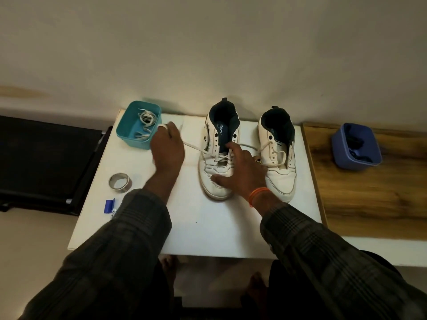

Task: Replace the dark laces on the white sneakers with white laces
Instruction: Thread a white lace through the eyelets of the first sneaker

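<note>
The left hand pinches one end of the white lace and draws it taut sideways, while the right hand, fingers spread, presses the left sneaker down to steady it. The right sneaker stands just beside, partly laced in white; spare white laces wait in the teal box, dark ones in the blue box.

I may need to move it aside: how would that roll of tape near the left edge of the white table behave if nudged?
The roll of tape lies flat on the white table, so it would probably slide rather than roll. It is a thin hollow ring, likely light. Tipped onto its edge, its round shape could let it roll off.
</note>
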